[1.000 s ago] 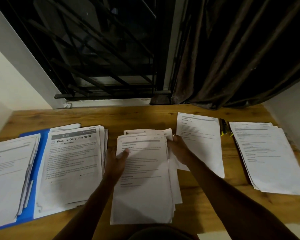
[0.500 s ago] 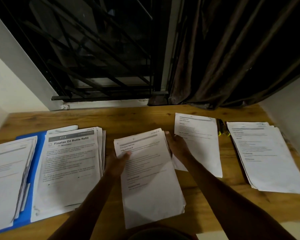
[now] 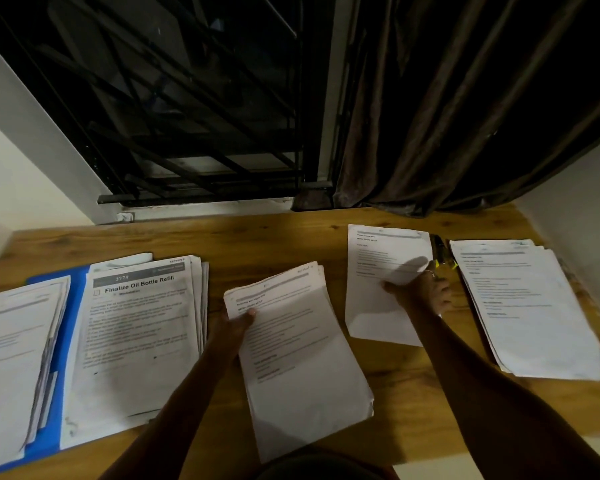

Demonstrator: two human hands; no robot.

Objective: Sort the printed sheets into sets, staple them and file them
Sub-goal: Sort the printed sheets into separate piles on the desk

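Observation:
A stack of printed sheets [image 3: 302, 358] lies tilted at the table's near middle. My left hand [image 3: 234, 329] grips its upper left edge, thumb on top. My right hand [image 3: 425, 292] lies over the right edge of a thin set of sheets [image 3: 378, 306], thumb spread onto the paper. Its fingertips reach the near end of a black and yellow stapler [image 3: 442, 252]. Whether they hold the stapler is unclear. An open blue folder [image 3: 68, 327] at the left carries two thick piles; the nearer pile [image 3: 139, 334] is headed "Finalize Oil Bottle Refill".
Another pile of sheets [image 3: 534, 306] lies at the far right, close to the wall. The wooden table [image 3: 222, 240] ends at a barred window and a dark curtain [image 3: 447, 116] behind. Walls close in on both sides.
The middle stack has been squared up and turned clockwise. My right hand left it and moved right, over the thin set, to the stapler. My left hand keeps its hold.

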